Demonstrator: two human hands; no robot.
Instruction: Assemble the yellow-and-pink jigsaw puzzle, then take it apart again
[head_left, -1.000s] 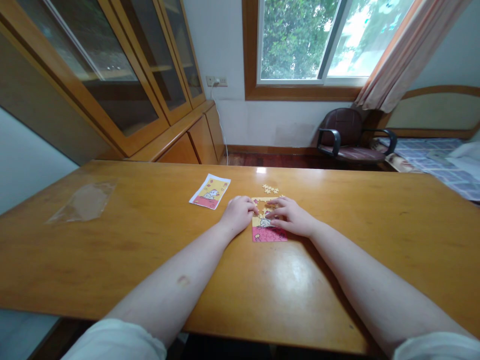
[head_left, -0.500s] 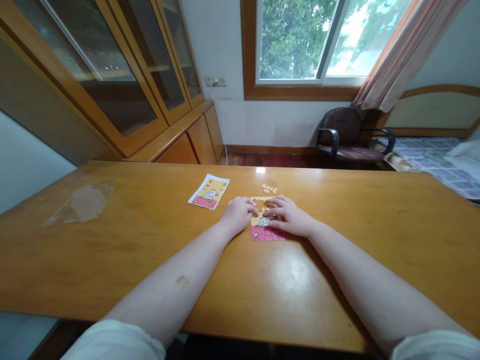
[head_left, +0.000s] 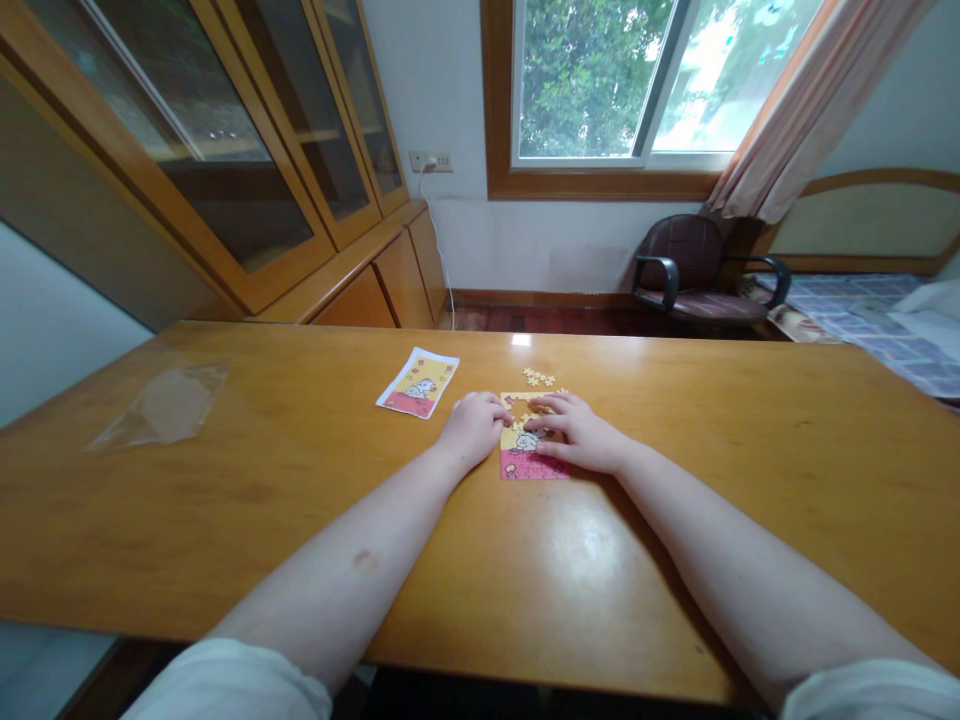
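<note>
The left hand's fingers point(head_left: 496, 409) are bent and kept close together, their tips at the left edge of the jigsaw puzzle point(head_left: 526, 442); whether they pinch a piece I cannot tell. The right hand's fingers point(head_left: 550, 423) are spread loosely apart over the puzzle's right side, with nothing visible gripped between them. Behind these fingertips, the left hand point(head_left: 472, 428) rests on the bench point(head_left: 300, 480) just beside the puzzle, and the right hand point(head_left: 587, 438) covers part of its right edge.

Little has changed over the last second: the right hand keeps its place, while the left fingertips have drawn back very slightly. So the puzzle looks no fuller than it did. Its pink lower part and the white figure are joined, and a gap through which the bench shows remains in the yellow upper part, bordered by a row along the top.

Just beyond that top row lies a small cluster of loose yellow pieces point(head_left: 538, 378), apart from the puzzle. To the left of the hands, the printed picture card point(head_left: 418, 385) lies flat and slightly turned, showing the same yellow and pink design. Farther left, well apart, is a clear plastic bag point(head_left: 169, 402).
</note>
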